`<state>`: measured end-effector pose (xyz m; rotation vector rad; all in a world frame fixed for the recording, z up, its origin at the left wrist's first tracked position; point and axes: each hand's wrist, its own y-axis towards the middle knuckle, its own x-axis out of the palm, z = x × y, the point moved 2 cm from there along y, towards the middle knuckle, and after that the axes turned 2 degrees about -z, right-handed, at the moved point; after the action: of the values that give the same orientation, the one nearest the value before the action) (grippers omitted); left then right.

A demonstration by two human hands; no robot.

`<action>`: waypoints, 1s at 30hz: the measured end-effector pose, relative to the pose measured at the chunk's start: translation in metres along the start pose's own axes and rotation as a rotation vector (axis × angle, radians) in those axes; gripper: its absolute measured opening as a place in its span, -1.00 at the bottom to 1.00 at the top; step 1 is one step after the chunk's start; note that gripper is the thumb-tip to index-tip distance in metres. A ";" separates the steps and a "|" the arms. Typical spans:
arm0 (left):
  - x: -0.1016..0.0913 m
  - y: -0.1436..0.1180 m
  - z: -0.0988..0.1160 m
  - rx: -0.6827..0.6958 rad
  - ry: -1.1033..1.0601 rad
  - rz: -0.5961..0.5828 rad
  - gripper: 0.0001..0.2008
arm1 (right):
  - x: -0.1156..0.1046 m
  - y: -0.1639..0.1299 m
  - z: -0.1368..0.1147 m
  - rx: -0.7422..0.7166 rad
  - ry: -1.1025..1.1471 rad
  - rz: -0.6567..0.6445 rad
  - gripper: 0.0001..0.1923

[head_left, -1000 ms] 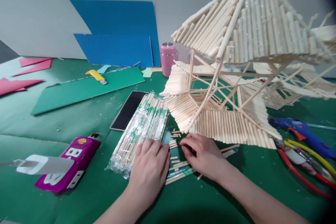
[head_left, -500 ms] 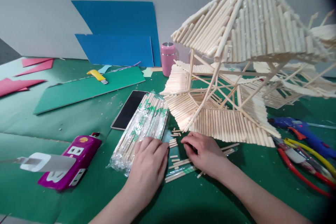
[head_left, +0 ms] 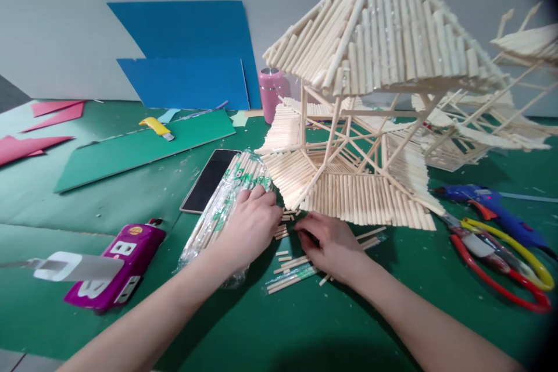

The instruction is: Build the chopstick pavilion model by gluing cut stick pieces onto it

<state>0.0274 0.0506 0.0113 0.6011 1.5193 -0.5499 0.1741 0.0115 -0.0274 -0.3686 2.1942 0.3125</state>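
Observation:
My left hand (head_left: 255,224) is over the right side of a plastic-wrapped bundle of wooden chopsticks (head_left: 218,206). Its fingers are curled, with the tips hidden beyond the knuckles beside short cut stick pieces (head_left: 282,232). To the right of those pieces my right hand (head_left: 329,241) is closed, thumb and index finger drawn together; what they hold, if anything, is too small to make out. Longer loose sticks (head_left: 290,267) lie under and left of it, some in clear wrapping. Just beyond both hands stands a model pavilion (head_left: 361,200) of glued sticks, with a pointed roof.
At right lie a blue hot glue gun (head_left: 492,209) and pliers with red and yellow handles (head_left: 501,267). A phone (head_left: 207,183) is partly under the bundle. Left are a purple power strip (head_left: 117,267) and a yellow cutter (head_left: 156,127). Behind stands a pink flask (head_left: 270,96).
My left hand has moved forward along the bundle, toward the pavilion's base. My right hand stays closed by the short pieces. The view has shifted slightly to the right.

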 end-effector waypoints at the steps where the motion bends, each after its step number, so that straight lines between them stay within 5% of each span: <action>1: 0.001 0.001 -0.001 0.002 -0.003 -0.007 -0.81 | 0.000 0.000 0.000 -0.001 0.001 0.003 -0.78; 14: -0.006 0.000 -0.009 -0.018 -0.080 -0.120 -0.82 | -0.002 0.000 -0.001 0.010 -0.007 -0.009 -0.78; 30: 0.001 0.005 -0.011 -0.023 -0.112 -0.120 -0.80 | -0.001 0.000 -0.001 0.010 -0.016 -0.022 -0.77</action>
<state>0.0223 0.0620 0.0111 0.4555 1.4600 -0.6469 0.1741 0.0110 -0.0259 -0.3828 2.1737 0.2911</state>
